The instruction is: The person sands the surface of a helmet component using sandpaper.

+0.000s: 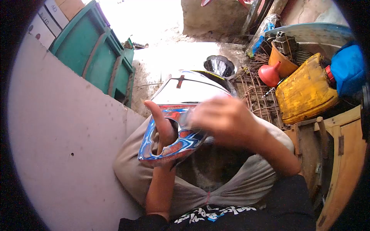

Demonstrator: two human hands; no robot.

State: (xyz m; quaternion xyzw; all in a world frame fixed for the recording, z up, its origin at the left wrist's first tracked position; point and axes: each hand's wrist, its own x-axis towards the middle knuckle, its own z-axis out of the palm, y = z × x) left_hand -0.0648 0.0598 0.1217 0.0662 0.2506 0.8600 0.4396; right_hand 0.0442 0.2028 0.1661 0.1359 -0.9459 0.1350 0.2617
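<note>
A glossy panel (187, 144) patterned in blue, white and red, with cut-out openings, lies above my lap. My left hand (163, 125) reaches up through an opening in it, thumb raised, its other fingers hidden behind the panel. Over the panel's upper right part is my right hand (216, 117), smeared by motion; what its fingers hold, if anything, cannot be made out. Just beyond both hands rests a white curved part (189, 86) with a small dark red mark and a yellow-black edge.
Beyond the white part stands a dark shiny bowl (219, 66). At right are a yellow jerrycan (306, 90), a red funnel (270, 74), a metal grid (256, 96) and a wooden cabinet (348, 148). A pale wall (69, 127) and green cabinet (94, 50) bound the left.
</note>
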